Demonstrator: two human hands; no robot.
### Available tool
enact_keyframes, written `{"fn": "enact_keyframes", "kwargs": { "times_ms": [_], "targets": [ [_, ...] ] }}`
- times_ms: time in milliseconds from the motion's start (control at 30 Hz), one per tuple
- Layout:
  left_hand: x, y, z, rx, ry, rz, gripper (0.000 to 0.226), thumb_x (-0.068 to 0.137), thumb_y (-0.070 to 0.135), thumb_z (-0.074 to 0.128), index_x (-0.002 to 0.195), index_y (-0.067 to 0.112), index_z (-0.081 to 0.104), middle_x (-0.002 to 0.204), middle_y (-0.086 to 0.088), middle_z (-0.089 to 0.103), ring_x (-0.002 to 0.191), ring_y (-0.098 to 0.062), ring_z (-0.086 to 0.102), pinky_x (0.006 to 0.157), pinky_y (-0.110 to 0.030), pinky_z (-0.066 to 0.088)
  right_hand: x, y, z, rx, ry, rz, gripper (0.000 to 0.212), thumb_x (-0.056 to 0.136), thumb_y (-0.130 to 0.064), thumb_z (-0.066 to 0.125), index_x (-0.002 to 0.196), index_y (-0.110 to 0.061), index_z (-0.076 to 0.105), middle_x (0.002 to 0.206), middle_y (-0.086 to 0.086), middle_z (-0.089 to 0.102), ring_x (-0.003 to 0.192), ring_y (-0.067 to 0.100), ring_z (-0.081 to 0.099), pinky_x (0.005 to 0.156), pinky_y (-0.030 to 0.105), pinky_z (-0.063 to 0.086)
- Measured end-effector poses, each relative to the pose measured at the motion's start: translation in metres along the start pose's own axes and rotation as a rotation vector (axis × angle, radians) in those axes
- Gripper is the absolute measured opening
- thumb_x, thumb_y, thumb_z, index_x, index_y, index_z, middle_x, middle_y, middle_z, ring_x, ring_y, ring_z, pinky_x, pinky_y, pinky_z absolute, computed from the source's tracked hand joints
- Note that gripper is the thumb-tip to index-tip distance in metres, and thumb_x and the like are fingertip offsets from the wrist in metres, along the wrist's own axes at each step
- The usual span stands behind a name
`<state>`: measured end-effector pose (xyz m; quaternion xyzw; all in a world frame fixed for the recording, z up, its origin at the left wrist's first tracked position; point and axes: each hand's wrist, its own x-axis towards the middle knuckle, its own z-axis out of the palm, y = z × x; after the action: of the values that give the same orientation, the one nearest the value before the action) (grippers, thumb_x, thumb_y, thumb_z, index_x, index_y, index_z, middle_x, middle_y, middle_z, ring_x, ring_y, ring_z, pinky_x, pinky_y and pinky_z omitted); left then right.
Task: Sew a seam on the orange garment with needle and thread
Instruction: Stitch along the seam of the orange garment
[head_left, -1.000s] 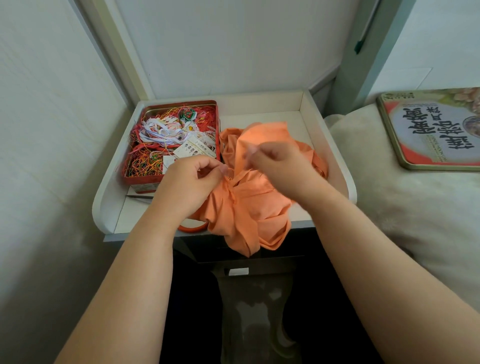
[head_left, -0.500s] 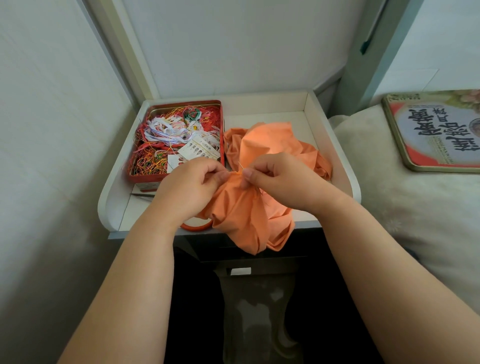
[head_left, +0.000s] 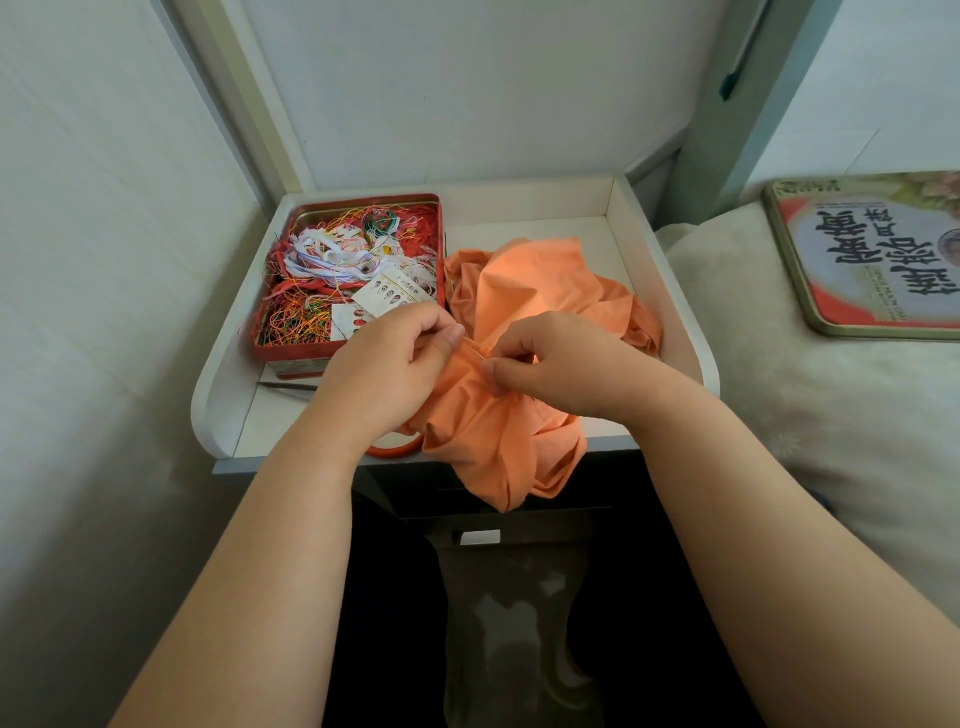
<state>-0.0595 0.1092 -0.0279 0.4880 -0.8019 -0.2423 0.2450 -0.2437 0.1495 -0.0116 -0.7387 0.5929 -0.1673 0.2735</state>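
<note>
Now my left hand (head_left: 387, 371) and right hand (head_left: 558, 364) have closed together beside the thread tin (head_left: 353, 270), both pinching the orange garment (head_left: 498, 426) around the needle (head_left: 477, 353), so I judge a stitch underway.

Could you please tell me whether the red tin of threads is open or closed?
Open: the red tin has no lid on it, and its tangled threads are exposed.

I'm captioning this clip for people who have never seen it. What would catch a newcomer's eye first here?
First the crumpled orange garment, spilling over the front edge of the white tray-like tabletop, with the left hand and right hand pinching it at the centre, a thin needle between their fingertips. Next, the red tin of tangled coloured threads at the tray's left. At far right, a printed tin lid lies on pale bedding.
</note>
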Motion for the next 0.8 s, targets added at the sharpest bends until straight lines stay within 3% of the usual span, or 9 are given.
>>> {"fn": "enact_keyframes", "kwargs": {
  "times_ms": [100,300,467,700,733,800],
  "targets": [
    [0.000,0.001,0.001,0.001,0.000,0.005,0.016,0.098,0.037,0.050,0.088,0.031,0.060,0.086,0.018,0.062,0.085,0.004,0.057,0.078,-0.035,0.049,0.000,-0.001,-0.001,-0.019,-0.015,0.017,0.031,0.096,-0.028,0.054,0.076,-0.009,0.068,0.069,0.004,0.062,0.056,0.011,0.047,0.055,0.028,0.038],
    [0.000,0.005,0.005,0.011,-0.005,0.067,0.014,0.095,0.034,0.053,0.088,0.026,0.062,0.089,0.017,0.060,0.087,0.007,0.055,0.079,-0.035,0.050,0.000,-0.001,0.001,-0.017,0.000,0.072,0.041,0.092,-0.022,0.054,0.055,-0.013,0.041,0.052,0.000,0.040,0.048,0.012,0.032,0.052,0.031,0.030],
    [-0.003,0.010,0.010,0.078,0.005,0.178,0.011,0.093,0.032,0.058,0.089,0.024,0.064,0.091,0.009,0.059,0.085,-0.012,0.058,0.071,-0.044,0.050,0.000,-0.001,0.002,0.045,0.033,0.104,0.044,0.095,-0.023,0.051,0.055,-0.013,0.035,0.052,0.000,0.034,0.046,0.011,0.027,0.048,0.027,0.024],
    [-0.005,0.013,0.014,0.074,0.154,0.169,0.014,0.091,0.029,0.063,0.101,0.022,0.071,0.095,0.008,0.061,0.089,-0.013,0.060,0.069,-0.040,0.051,0.000,-0.004,0.001,0.280,0.126,0.123,0.047,0.101,-0.027,0.046,0.065,0.004,0.053,0.057,0.005,0.038,0.051,0.012,0.032,0.053,0.029,0.027],
    [-0.004,0.014,0.014,0.072,0.173,0.159,0.013,0.091,0.027,0.064,0.100,0.023,0.072,0.094,0.008,0.062,0.089,-0.013,0.060,0.068,-0.038,0.050,0.000,-0.005,0.001,0.324,0.127,0.120,0.048,0.100,-0.028,0.047,0.064,0.002,0.057,0.055,0.003,0.038,0.049,0.011,0.032,0.051,0.027,0.028],
    [-0.004,0.014,0.012,0.052,0.203,0.141,0.011,0.090,0.027,0.064,0.096,0.024,0.073,0.091,0.008,0.062,0.086,-0.012,0.060,0.067,-0.037,0.050,-0.003,-0.007,-0.001,0.408,0.082,0.101,0.048,0.099,-0.033,0.050,0.055,-0.019,0.062,0.051,-0.001,0.035,0.047,0.010,0.031,0.049,0.022,0.029]
  ]
}}
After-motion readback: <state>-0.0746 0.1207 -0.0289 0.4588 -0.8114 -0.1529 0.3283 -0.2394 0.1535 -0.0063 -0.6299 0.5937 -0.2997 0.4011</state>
